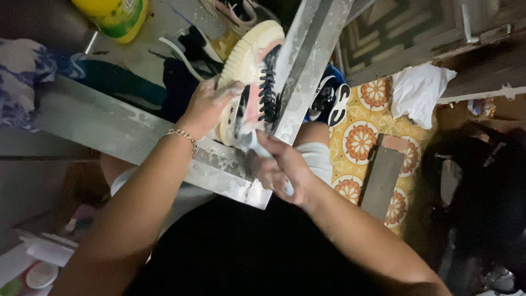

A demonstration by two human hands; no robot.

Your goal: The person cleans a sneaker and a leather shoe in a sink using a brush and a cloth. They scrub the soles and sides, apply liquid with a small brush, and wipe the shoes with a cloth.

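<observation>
A pink and cream sneaker (253, 66) with black laces and a pale ridged sole stands on end in a metal basin (120, 134). My left hand (207, 104), with a chain bracelet on the wrist, grips the shoe's side and is soapy. My right hand (282, 167) holds a small white-handled brush (253, 143) against the shoe's lower end, close to the basin's corner. Foam covers the fingers and the basin rim.
Dark shoes (189, 46) lie in the basin behind the sneaker. A yellow and green bottle (116, 16) stands at the top left. Another black and white shoe (330, 101) lies beyond the rim. Orange patterned floor tiles (359, 142), a white cloth (419, 90) and a grey slab (382, 178) lie right.
</observation>
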